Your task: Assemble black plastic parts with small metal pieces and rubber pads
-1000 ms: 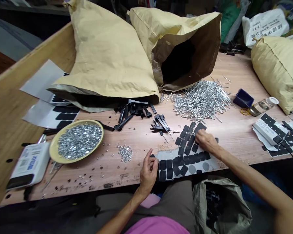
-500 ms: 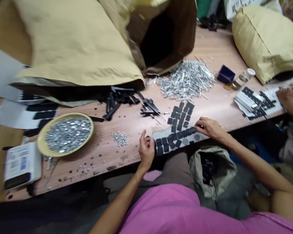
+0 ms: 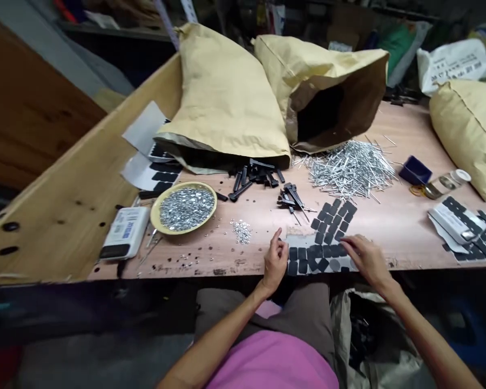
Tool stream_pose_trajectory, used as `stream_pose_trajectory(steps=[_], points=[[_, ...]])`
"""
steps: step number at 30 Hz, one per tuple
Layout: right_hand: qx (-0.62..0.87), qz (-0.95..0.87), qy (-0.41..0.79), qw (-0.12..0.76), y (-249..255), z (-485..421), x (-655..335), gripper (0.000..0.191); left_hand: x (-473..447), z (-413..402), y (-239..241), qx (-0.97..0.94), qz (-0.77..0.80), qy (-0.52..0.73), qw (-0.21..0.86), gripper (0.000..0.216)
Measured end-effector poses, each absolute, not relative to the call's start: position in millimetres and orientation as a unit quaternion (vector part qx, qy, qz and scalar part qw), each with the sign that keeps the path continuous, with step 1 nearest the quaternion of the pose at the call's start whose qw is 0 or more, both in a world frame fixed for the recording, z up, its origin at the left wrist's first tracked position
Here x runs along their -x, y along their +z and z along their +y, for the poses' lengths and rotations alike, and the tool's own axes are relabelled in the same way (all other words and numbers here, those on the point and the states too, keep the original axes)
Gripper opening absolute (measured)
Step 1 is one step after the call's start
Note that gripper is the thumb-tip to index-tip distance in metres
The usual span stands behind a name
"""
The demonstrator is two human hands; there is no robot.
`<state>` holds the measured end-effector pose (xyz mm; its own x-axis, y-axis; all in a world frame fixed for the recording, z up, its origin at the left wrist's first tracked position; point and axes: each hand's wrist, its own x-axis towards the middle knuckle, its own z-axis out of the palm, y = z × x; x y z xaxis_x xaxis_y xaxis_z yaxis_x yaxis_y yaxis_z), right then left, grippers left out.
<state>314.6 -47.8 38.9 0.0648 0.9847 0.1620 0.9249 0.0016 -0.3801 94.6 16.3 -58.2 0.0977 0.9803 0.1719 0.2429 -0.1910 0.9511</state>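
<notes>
My left hand (image 3: 275,265) is at the left end of a pale sheet carrying rows of black rounded pads (image 3: 303,266). Its index finger points up and its other fingers are curled; what they pinch, if anything, is too small to make out. My right hand (image 3: 366,260) bends over the sheet's right part, thumb and fingertips together beside the black pads. Whatever lies between those fingertips is hidden. A second group of black pads (image 3: 334,221) slants away behind the sheet. Left of my left hand lies a small heap of tiny silver pieces (image 3: 242,231).
A yellow bowl (image 3: 155,219) of silver pieces and a white boxy device (image 3: 125,232) stand left. Black plastic parts (image 3: 255,178) and thin metal pins (image 3: 352,168) lie before large paper sacks (image 3: 230,97). Right are a blue tray (image 3: 415,170) and a jar (image 3: 445,183).
The camera view has swung left and up, so everything sits further right. The thin metal pin seen in my right hand no longer shows; that hand's fingertips now point down at the pads.
</notes>
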Motion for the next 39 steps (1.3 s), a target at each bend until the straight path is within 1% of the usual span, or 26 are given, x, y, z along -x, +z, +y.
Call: stream_pose_trajectory(steps=[2, 4, 6, 7, 9, 11, 13, 16, 19, 21, 24, 26, 28, 30, 32, 34, 37, 39], points=[[0.71, -0.684, 0.065, 0.155, 29, 3, -287, 0.027, -94, 18, -59, -0.628, 0.486, 0.458, 0.4, 0.041], [0.746, -0.66, 0.047, 0.072, 19, 43, -265, 0.023, -92, 18, -55, -0.649, 0.474, 0.461, 0.376, 0.034], [0.769, -0.639, 0.038, 0.007, 11, 65, -252, 0.021, -89, 18, -46, -0.687, 0.452, 0.467, 0.326, 0.028], [0.771, -0.636, 0.032, -0.003, 9, 70, -249, 0.021, -87, 18, -40, -0.71, 0.435, 0.471, 0.292, 0.027], [0.758, -0.652, 0.011, 0.024, 10, 67, -246, 0.024, -85, 19, -24, -0.759, 0.394, 0.472, 0.213, 0.028], [0.713, -0.696, -0.007, 0.082, 18, 54, -246, 0.027, -82, 22, -8, -0.801, 0.357, 0.464, 0.126, 0.03], [0.637, -0.759, 0.018, 0.131, 31, 39, -243, 0.031, -77, 25, 7, -0.82, 0.355, 0.444, 0.065, 0.032], [0.544, -0.813, 0.12, 0.17, 54, 26, -231, 0.035, -63, 30, 21, -0.831, 0.367, 0.416, 0.044, 0.028], [0.51, -0.811, 0.224, 0.18, 65, 31, -212, 0.031, -42, 35, 25, -0.837, 0.382, 0.386, 0.06, 0.023], [0.495, -0.799, 0.291, 0.179, 62, 44, -201, 0.03, -26, 37, 22, -0.841, 0.397, 0.36, 0.073, 0.021], [0.481, -0.761, 0.403, 0.166, 44, 72, -184, 0.033, -2, 40, 11, -0.83, 0.435, 0.328, 0.121, 0.023], [0.488, -0.742, 0.431, 0.16, 28, 92, -173, 0.033, 12, 41, 0, -0.798, 0.473, 0.327, 0.181, 0.025], [0.518, -0.751, 0.374, 0.165, 13, 108, -160, 0.029, 25, 41, -9, -0.738, 0.516, 0.355, 0.25, 0.023], [0.56, -0.769, 0.272, 0.143, 2, 119, -147, 0.024, 33, 43, -15, -0.664, 0.55, 0.394, 0.319, 0.02], [0.59, -0.78, 0.192, 0.079, -5, 124, -137, 0.024, 37, 45, -16, -0.591, 0.567, 0.415, 0.396, 0.017], [0.596, -0.789, 0.146, 0.007, -7, 125, -128, 0.025, 38, 47, -14, -0.521, 0.569, 0.413, 0.485, 0.018], [0.575, -0.811, 0.091, -0.057, -6, 122, -122, 0.024, 35, 50, -10, -0.401, 0.547, 0.405, 0.614, 0.029], [0.565, -0.82, 0.071, -0.062, -5, 120, -121, 0.023, 32, 53, -7, -0.334, 0.528, 0.402, 0.67, 0.039]])
